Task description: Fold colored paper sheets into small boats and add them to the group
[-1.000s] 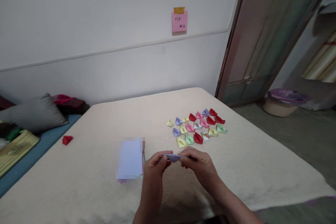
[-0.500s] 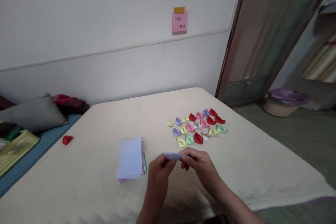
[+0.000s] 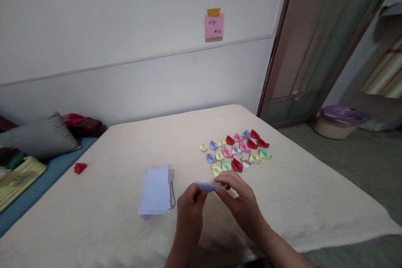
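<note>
A folded light-purple piece of paper (image 3: 206,186) is held up between my two hands, above the cream cover. My left hand (image 3: 190,207) pinches its left end between thumb and bent fingers. At the right end, the thumb and fingers of my right hand (image 3: 240,197) close around the paper's tip, the index finger raised a little above it. Just beyond my hands stand rows of small folded paper boats (image 3: 227,153) in red, pink, yellow, green, purple and white. To the left of my left hand lies a stack of paper sheets (image 3: 155,190), light purple on top, its edges blurred.
A lone red folded paper piece (image 3: 80,168) lies near the left edge of the cream-covered bed (image 3: 125,234). Beyond that edge are a grey pillow (image 3: 40,136) and a yellow cloth (image 3: 21,180). A pink note (image 3: 214,26) is taped to the wall. A lined basin (image 3: 339,121) stands on the floor.
The fingers of my right hand have lifted and spread a little from the thumb at the paper's right end. The paper now tilts down slightly to the right. My left hand keeps its pinch.
</note>
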`<state>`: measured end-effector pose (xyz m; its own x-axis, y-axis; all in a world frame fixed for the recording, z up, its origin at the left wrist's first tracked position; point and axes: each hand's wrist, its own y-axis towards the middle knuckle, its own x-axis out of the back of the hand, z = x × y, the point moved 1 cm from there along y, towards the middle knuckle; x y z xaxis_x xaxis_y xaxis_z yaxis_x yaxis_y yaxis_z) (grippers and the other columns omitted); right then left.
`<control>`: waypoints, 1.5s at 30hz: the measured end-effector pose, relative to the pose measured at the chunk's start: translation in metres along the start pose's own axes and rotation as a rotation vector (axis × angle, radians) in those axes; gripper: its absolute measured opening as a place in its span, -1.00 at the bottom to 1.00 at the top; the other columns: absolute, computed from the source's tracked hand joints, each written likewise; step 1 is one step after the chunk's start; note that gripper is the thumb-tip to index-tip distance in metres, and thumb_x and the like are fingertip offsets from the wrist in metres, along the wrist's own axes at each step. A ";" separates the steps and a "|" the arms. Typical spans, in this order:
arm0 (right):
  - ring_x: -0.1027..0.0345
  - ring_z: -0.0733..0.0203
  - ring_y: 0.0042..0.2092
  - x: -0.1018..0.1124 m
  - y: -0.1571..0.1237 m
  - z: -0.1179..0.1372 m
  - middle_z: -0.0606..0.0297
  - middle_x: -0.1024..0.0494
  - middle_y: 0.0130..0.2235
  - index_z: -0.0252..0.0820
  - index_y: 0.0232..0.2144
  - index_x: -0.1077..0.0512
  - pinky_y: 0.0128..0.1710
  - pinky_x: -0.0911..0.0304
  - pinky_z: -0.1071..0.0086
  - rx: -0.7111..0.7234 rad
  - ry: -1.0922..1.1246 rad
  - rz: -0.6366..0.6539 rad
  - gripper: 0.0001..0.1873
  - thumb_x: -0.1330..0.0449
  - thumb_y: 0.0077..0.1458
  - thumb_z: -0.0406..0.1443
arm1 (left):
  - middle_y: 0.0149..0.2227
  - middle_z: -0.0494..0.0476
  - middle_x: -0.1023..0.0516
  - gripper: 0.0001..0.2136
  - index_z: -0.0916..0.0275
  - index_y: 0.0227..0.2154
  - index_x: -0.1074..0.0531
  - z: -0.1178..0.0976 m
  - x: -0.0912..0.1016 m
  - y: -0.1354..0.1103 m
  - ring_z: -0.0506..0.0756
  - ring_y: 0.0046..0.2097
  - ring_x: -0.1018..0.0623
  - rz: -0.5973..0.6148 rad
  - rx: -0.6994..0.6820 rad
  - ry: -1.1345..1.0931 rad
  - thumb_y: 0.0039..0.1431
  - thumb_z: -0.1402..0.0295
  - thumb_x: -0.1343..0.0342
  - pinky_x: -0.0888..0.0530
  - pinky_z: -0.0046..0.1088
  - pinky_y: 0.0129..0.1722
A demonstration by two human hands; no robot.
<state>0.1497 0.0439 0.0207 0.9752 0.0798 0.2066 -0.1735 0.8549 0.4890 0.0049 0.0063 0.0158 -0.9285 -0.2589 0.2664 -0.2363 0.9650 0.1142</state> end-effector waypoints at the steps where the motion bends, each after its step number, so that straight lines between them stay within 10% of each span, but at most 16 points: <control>1: -0.31 0.14 -0.23 0.000 -0.001 0.002 0.23 -0.44 -0.27 -0.10 -0.32 -0.46 -0.28 -0.24 0.33 0.032 -0.026 0.022 -0.87 -0.18 0.04 -0.39 | -0.60 -0.08 -0.23 -0.80 0.21 -0.62 -0.27 -0.001 0.000 0.000 0.00 -0.48 -0.20 -0.007 -0.006 0.025 0.09 0.38 -0.07 -0.12 -0.49 -0.50; 23: -0.32 0.12 -0.13 -0.001 0.004 -0.006 0.24 -0.46 -0.23 -0.13 -0.53 -0.40 -0.10 -0.18 0.31 -0.169 0.097 0.193 -0.92 -0.24 -0.03 -0.34 | -0.53 -0.01 -0.37 -0.84 0.22 -0.56 -0.33 0.004 -0.006 -0.004 0.02 -0.46 -0.29 0.057 -0.115 0.234 0.12 0.39 -0.05 -0.13 -0.47 -0.45; 33: -0.31 0.13 -0.24 -0.002 0.005 -0.011 0.18 -0.49 -0.22 -0.25 -0.63 -0.45 -0.26 -0.19 0.33 -0.556 0.668 0.246 -0.82 -0.28 -0.11 -0.26 | -0.45 0.09 -0.45 -0.76 0.27 -0.38 -0.49 -0.011 0.003 0.001 0.04 -0.38 -0.40 0.167 0.175 -0.434 0.11 0.18 -0.07 -0.34 -0.46 -0.37; 45: -0.29 0.15 -0.34 -0.011 0.000 -0.005 0.18 -0.47 -0.35 -0.27 -0.53 -0.48 -0.23 -0.22 0.25 -0.596 0.939 0.392 -0.77 -0.19 0.01 -0.21 | -0.67 -0.07 -0.32 -0.81 0.30 -0.50 -0.42 0.011 -0.006 0.004 -0.13 -0.63 -0.23 0.257 0.361 -0.800 -0.04 0.28 -0.25 -0.08 -0.60 -0.63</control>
<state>0.1393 0.0453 0.0137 0.6316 0.5240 -0.5714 -0.6350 0.7725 0.0066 0.0068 0.0119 0.0041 -0.8547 -0.0573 -0.5160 0.0545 0.9785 -0.1989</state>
